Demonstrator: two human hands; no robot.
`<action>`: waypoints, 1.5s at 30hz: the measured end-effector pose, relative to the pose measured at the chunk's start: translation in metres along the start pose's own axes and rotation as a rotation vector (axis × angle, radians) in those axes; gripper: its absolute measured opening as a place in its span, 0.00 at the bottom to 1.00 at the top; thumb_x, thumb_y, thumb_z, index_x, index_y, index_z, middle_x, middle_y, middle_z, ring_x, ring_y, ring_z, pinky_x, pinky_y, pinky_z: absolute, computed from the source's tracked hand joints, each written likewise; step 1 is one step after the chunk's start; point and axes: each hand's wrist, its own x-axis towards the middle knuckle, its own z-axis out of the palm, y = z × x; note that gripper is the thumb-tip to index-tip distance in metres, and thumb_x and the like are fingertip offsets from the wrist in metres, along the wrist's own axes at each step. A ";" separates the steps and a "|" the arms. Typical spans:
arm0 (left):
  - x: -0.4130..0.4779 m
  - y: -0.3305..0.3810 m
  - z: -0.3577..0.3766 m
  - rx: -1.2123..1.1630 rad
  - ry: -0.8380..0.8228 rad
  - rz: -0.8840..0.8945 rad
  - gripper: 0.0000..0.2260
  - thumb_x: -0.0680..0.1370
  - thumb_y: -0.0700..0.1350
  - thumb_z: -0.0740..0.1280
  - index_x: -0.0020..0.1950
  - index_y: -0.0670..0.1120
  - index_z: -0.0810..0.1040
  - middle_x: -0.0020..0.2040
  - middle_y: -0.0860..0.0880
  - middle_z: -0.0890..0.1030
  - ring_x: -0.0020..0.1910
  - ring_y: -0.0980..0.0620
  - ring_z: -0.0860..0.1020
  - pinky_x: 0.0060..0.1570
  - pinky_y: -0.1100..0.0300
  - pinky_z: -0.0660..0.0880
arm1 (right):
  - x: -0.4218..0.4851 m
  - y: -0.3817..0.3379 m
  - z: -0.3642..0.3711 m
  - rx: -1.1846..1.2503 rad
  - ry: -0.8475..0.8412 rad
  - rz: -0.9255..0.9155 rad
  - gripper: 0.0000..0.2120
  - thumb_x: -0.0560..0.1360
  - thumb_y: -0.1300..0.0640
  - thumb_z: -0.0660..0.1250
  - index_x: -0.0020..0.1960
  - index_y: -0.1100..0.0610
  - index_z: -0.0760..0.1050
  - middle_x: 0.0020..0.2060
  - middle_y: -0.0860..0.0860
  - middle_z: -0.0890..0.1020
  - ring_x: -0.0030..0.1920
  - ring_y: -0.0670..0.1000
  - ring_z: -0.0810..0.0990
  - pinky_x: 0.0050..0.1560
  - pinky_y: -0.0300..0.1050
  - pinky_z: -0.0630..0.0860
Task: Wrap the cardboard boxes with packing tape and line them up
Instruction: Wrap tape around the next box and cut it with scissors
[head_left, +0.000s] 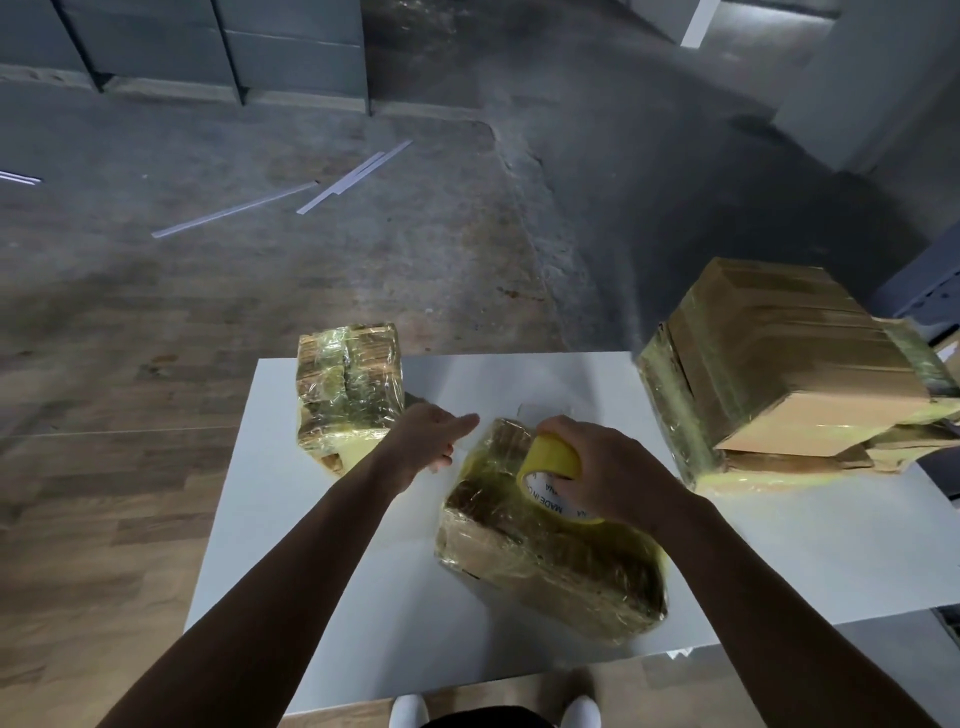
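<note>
Head view: taping at table (311, 571).
Right hand (615, 470) grips tape (553, 457) on middle box (545, 566) of 3; left hand (423, 441) beside it, fingers straight.

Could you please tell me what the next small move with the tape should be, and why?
Probably set the left hand on the middle box to steady it: the right hand grips the tape roll on the box's top, while the left hand sits beside the box, apparently holding nothing.

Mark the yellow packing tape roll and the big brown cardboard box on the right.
yellow packing tape roll (553, 457): head view, its yellow outer band.
big brown cardboard box (789, 358): head view, its brown top face.
</note>
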 end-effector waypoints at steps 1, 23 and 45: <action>0.001 -0.002 0.003 0.038 0.048 0.028 0.12 0.77 0.47 0.69 0.40 0.40 0.75 0.31 0.43 0.72 0.27 0.51 0.72 0.30 0.61 0.69 | 0.001 -0.001 0.000 -0.027 0.018 -0.012 0.28 0.71 0.43 0.70 0.67 0.46 0.67 0.59 0.48 0.79 0.55 0.52 0.79 0.54 0.45 0.76; 0.012 -0.028 0.009 0.056 0.248 -0.132 0.15 0.76 0.42 0.66 0.29 0.44 0.69 0.26 0.48 0.73 0.24 0.52 0.73 0.28 0.63 0.69 | 0.030 -0.020 0.007 -0.089 -0.113 0.011 0.28 0.70 0.41 0.68 0.68 0.45 0.66 0.59 0.49 0.78 0.57 0.52 0.76 0.55 0.44 0.72; 0.020 -0.020 0.012 0.302 0.259 -0.062 0.13 0.80 0.45 0.64 0.55 0.35 0.74 0.33 0.51 0.71 0.30 0.57 0.70 0.17 0.70 0.61 | 0.015 -0.010 -0.006 -0.165 -0.189 0.032 0.17 0.72 0.48 0.68 0.60 0.46 0.73 0.51 0.50 0.80 0.45 0.49 0.76 0.40 0.37 0.68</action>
